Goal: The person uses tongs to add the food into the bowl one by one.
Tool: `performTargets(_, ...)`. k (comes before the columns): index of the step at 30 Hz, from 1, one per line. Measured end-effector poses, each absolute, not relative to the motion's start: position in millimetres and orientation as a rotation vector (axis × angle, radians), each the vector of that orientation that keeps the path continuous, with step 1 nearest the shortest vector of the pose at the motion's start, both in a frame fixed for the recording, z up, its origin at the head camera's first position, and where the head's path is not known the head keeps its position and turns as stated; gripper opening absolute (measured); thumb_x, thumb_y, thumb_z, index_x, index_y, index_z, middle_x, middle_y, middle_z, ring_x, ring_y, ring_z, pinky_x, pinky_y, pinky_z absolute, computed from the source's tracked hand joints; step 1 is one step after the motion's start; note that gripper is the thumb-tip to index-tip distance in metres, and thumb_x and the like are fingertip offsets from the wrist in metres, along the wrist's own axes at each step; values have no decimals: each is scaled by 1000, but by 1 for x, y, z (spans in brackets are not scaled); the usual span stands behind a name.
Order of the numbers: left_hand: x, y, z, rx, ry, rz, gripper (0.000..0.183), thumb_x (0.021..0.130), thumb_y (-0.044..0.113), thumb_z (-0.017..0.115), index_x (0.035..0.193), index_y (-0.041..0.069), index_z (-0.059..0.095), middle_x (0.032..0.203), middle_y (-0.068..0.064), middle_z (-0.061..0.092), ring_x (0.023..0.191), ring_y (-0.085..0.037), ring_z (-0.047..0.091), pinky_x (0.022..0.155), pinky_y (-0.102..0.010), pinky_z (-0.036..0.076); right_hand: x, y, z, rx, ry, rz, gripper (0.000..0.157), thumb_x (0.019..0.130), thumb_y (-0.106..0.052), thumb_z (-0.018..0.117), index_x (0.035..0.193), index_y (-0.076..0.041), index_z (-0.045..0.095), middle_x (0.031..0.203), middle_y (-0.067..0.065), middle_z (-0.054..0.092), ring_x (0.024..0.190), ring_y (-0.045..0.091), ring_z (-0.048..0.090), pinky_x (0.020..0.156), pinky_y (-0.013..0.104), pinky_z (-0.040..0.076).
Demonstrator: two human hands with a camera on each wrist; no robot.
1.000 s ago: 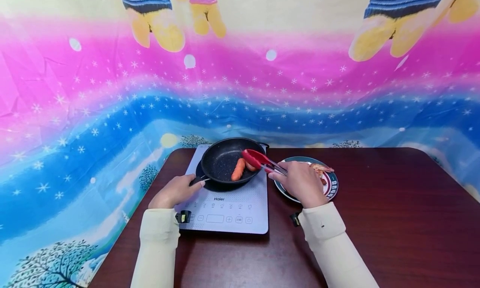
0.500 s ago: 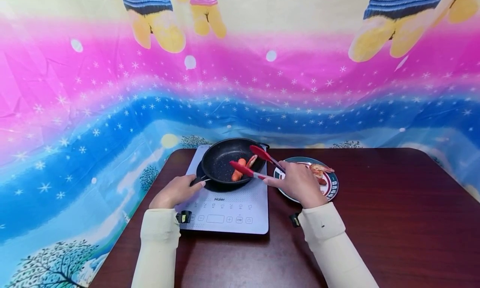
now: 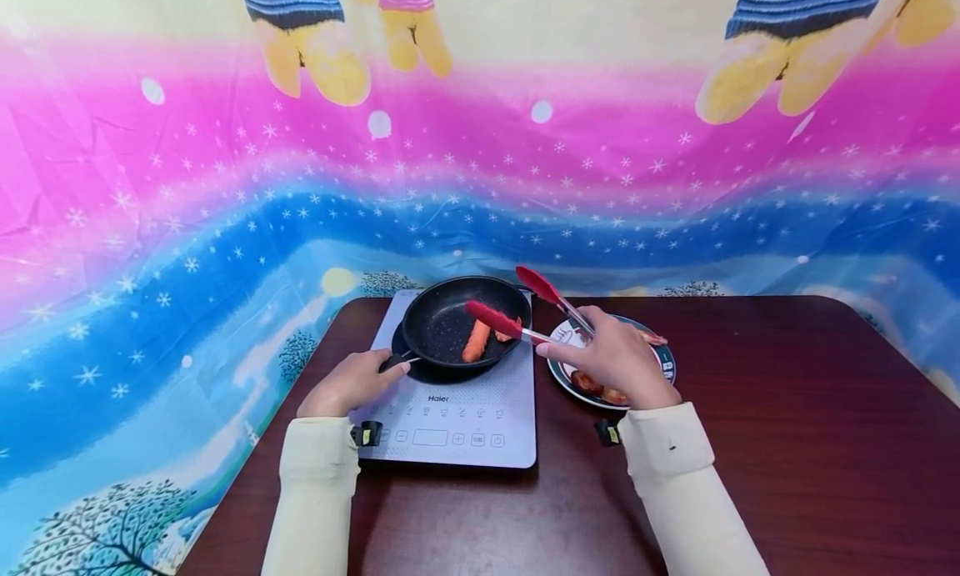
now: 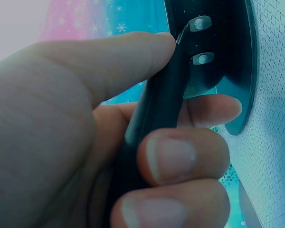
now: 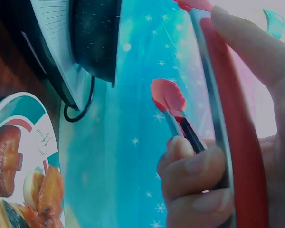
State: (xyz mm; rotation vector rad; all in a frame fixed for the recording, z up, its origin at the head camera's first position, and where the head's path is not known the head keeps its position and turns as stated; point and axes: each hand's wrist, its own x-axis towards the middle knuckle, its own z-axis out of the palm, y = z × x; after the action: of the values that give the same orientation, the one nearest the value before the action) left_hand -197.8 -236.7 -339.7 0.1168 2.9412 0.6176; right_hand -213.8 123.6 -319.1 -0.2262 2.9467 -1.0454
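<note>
My left hand (image 3: 351, 383) grips the black handle (image 4: 154, 102) of a speckled black frying pan (image 3: 438, 318), its fingers curled round it. An orange-red sausage (image 3: 476, 343) lies in the pan, and a smaller reddish piece of food (image 3: 507, 333) beside it is partly covered by the tongs. In my right hand (image 3: 622, 359) are red-tipped metal tongs (image 3: 491, 316), their arms spread apart. One tip overlaps the pan in the head view; the other points past its far right rim. Nothing sits between the tips.
A white induction cooktop (image 3: 450, 434) bears the pan. Right of it, partly under my right hand, a patterned plate (image 3: 667, 368) holds browned food (image 5: 4, 159) and other pieces. The brown table (image 3: 787, 409) reaches to a printed cloth (image 3: 637, 167) behind.
The tongs were closed together over the food in the pan, then spread apart. They have since lifted up and right with my right hand. My left hand stays on the handle.
</note>
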Motion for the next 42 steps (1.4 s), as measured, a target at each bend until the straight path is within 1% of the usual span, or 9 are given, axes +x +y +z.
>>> performTargets(6, -199, -237, -340, 116, 2926, 622, 39, 99, 40, 52, 118, 7, 59, 80, -7, 57, 76, -21, 53, 71, -38, 42, -209, 137, -311, -181, 3003, -1109, 101, 66, -84, 59, 141, -18, 43, 88, 9, 58, 79, 24, 55, 64, 39, 45)
performTargets(13, -197, -238, -338, 124, 2917, 626, 38, 99, 41, 51, 113, 7, 59, 74, -8, 54, 72, -21, 53, 68, -38, 42, -201, 170, -304, -91, 3051, -1191, 102, 67, -83, 60, 144, -19, 41, 117, 14, 58, 97, 31, 55, 68, 44, 47)
performTargets(17, -197, -238, -337, 124, 2924, 598, 45, 99, 41, 51, 126, 5, 56, 95, -13, 63, 83, -23, 56, 75, -41, 45, -197, 190, -305, -68, 3123, -1075, 104, 68, -83, 58, 149, -21, 35, 120, 19, 57, 97, 34, 54, 64, 45, 47)
performTargets(21, -198, -238, -336, 136, 2929, 581, 51, 99, 41, 51, 132, 2, 53, 111, -15, 63, 92, -24, 57, 81, -44, 46, -194, 206, -311, -50, 3210, -910, 105, 67, -85, 55, 148, -21, 37, 113, 21, 61, 89, 34, 57, 60, 42, 45)
performTargets(26, -199, -237, -338, 131, 2917, 592, 45, 99, 40, 51, 125, 4, 57, 93, -13, 62, 83, -24, 56, 74, -42, 45, -189, 224, -326, -53, 3257, -779, 103, 67, -85, 55, 143, -17, 41, 95, 17, 64, 74, 29, 56, 51, 37, 40)
performTargets(31, -197, -236, -339, 124, 2913, 580, 58, 100, 42, 49, 139, 0, 47, 127, -22, 57, 109, -33, 57, 92, -51, 44, -186, 243, -345, -115, 3332, -651, 99, 66, -84, 58, 131, -11, 48, 67, 6, 56, 59, 22, 51, 45, 34, 35)
performTargets(35, -195, -234, -339, 121, 2910, 577, 61, 100, 41, 49, 142, -2, 42, 137, -25, 49, 122, -38, 51, 98, -55, 39, -186, 256, -354, -186, 3342, -617, 92, 65, -81, 64, 113, -3, 54, 70, 4, 56, 59, 20, 51, 47, 35, 39)
performTargets(38, -195, -233, -339, 122, 2916, 583, 57, 100, 40, 50, 139, -2, 46, 129, -23, 55, 112, -35, 55, 93, -53, 43, -189, 263, -357, -221, 3298, -595, 93, 64, -79, 66, 110, 1, 54, 77, 7, 59, 63, 20, 53, 49, 37, 42)
performTargets(42, -195, -232, -338, 108, 2919, 581, 53, 99, 40, 51, 133, 0, 51, 114, -17, 62, 94, -27, 56, 82, -46, 46, -191, 269, -358, -265, 3209, -576, 103, 66, -79, 65, 128, 2, 52, 93, 16, 65, 73, 23, 57, 56, 44, 49)
